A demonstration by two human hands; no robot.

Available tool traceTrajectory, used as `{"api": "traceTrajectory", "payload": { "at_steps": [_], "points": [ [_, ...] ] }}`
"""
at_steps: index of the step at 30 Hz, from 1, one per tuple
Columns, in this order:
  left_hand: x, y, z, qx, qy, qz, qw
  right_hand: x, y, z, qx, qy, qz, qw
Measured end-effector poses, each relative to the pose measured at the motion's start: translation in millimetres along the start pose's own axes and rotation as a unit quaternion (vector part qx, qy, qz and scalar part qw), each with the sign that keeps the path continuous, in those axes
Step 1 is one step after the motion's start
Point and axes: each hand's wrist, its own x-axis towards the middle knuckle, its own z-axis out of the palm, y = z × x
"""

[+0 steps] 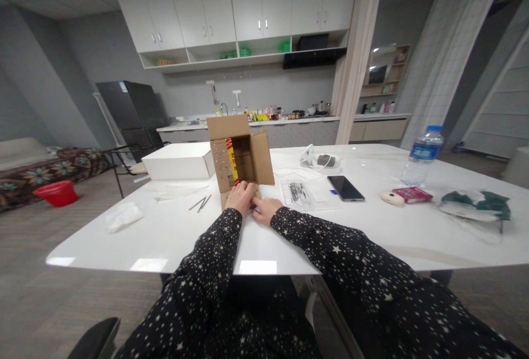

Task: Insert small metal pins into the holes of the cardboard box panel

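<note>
An open cardboard box (222, 167) stands on the white table with its flaps spread and its opening facing me. Yellow and red tape runs down its side, next to many small shiny dots. My left hand (241, 197) lies over the lower front flap, fingers bent round its edge. Close against it, my right hand (266, 210) is closed at the same flap, thumb and fingers together. A small dark spot shows between the hands, too small to name. Left of the box lie a few thin metal rods, like long nails (202, 204).
A white box (179, 161) stands behind left, with crumpled tissue (123, 217) nearer me. To the right are a clear case of small metal pieces (296, 194), a phone (346, 188), a corded white device (326, 160), a water bottle (421, 155), a pink packet (413, 195) and green cloth (494, 205).
</note>
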Motion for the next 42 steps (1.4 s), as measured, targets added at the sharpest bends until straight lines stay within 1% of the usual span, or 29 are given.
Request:
{"api": "traceTrajectory", "payload": {
  "at_steps": [3, 7, 18, 25, 30, 38, 42],
  "points": [
    [1, -1, 2.6, -0.012, 0.003, 0.002, 1.000, -1, 0, 0, 0.003, -0.003, -0.002, 1.000],
    [3, -2, 4.1, -0.030, 0.009, -0.014, 0.999, -1, -1, -1, 0.006, -0.008, 0.003, 1.000],
    [5, 0, -2.9, -0.058, 0.006, -0.056, 0.997, 0, 0, 1, 0.010, -0.009, 0.005, 1.000],
    [2, 3, -13.2, -0.054, -0.020, -0.045, 0.997, 0, 0, 1, 0.005, -0.001, 0.002, 1.000],
    [3, 1, -10.3, -0.063, -0.010, -0.045, 0.997, 0, 0, 2, 0.003, -0.006, 0.004, 1.000],
    [3, -1, -9.8, -0.066, -0.015, -0.037, 0.997, 0, -1, -1, 0.003, -0.010, 0.008, 1.000],
    [3, -2, -7.3, -0.071, -0.006, -0.032, 0.997, 0, -1, 0, 0.006, -0.010, 0.007, 1.000]
  ]
}}
